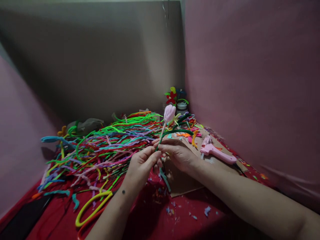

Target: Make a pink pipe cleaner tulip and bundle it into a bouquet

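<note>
A pale pink pipe-cleaner flower, shaped like a tulip bud, stands upright above my hands on a light stem. A dark green pipe cleaner runs along the lower stem and bends out to the right. My left hand is closed, its thumb and fingers pinching the stem's lower end. My right hand grips the same stem just above, fingertips meeting those of the left. The exact spot where the fingers meet the stem is partly hidden.
Many coloured pipe cleaners spread across the left of the red cloth. At right a pink glue gun lies on cardboard. Yellow-handled scissors lie front left. Behind stand a lidded bottle and a red flower.
</note>
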### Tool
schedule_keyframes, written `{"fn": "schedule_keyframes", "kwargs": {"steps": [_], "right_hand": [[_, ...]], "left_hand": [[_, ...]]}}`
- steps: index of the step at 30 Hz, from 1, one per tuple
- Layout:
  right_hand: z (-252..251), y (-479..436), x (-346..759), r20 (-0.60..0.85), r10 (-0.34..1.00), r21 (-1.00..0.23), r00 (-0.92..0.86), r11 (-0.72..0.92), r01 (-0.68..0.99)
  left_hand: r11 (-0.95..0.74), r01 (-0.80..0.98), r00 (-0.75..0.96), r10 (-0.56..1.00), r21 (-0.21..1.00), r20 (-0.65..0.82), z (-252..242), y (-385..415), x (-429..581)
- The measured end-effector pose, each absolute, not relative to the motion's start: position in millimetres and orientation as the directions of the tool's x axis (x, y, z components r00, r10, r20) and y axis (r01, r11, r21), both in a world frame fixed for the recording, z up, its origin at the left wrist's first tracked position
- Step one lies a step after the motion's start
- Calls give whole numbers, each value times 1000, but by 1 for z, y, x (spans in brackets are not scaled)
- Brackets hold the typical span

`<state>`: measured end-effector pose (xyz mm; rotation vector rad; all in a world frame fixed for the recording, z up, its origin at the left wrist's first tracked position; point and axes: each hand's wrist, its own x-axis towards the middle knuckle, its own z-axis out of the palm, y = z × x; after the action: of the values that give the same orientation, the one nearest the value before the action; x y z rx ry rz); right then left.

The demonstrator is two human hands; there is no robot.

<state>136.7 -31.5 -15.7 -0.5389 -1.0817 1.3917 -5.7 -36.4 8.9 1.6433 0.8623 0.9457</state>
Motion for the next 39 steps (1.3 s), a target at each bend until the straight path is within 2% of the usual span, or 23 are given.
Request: {"fn": "schedule_keyframes", "kwargs": {"steps": [2, 5, 7, 10, 13, 15, 18, 20, 25, 34, 37, 39], "right_hand": [[-17, -31, 135, 253, 962, -848, -100, 171, -501], [-16, -32, 133, 216, 976, -861, -40, 171, -479], [-14, -34, 132, 222, 974, -872, -51, 175, -456], [-10, -37, 132, 267, 963, -893, -43, 230, -386], [-8, -39, 133, 352, 935, -900, -45, 325, -290], [-7, -39, 133, 368, 928, -903, -63, 340, -264], [-9, -37, 132, 287, 957, -910, -47, 257, -327], [-11, -35, 132, 238, 970, -893, -46, 200, -402], [-16, -30, 133, 222, 971, -831, -89, 141, -538], [-9, -34, 135, 270, 954, -816, -132, 154, -557], [-12, -32, 137, 278, 956, -827, -96, 187, -531], [-13, -31, 137, 273, 959, -838, -78, 198, -509]], "left_hand": [[-384, 219, 332, 894, 897, 301, 6, -37, -4], [-546, 430, 215, 836, 719, 506, -3, -37, -4], [-581, 522, 200, 796, 625, 572, -9, -36, -6], [-600, 557, 228, 776, 574, 588, -12, -35, -9], [-584, 522, 238, 800, 621, 552, -10, -35, -9], [-535, 436, 227, 844, 724, 486, -6, -35, -8], [-377, 221, 231, 916, 900, 327, -2, -34, -6], [-262, 110, 255, 940, 959, 228, 1, -34, -5], [-128, -19, 323, 938, 992, 127, 8, -37, -4], [191, -253, 545, 838, 949, -23, 7, -35, -8], [150, -211, 540, 841, 966, -13, 8, -36, -7], [12, -102, 480, 876, 995, 39, 9, -37, -6]]}}
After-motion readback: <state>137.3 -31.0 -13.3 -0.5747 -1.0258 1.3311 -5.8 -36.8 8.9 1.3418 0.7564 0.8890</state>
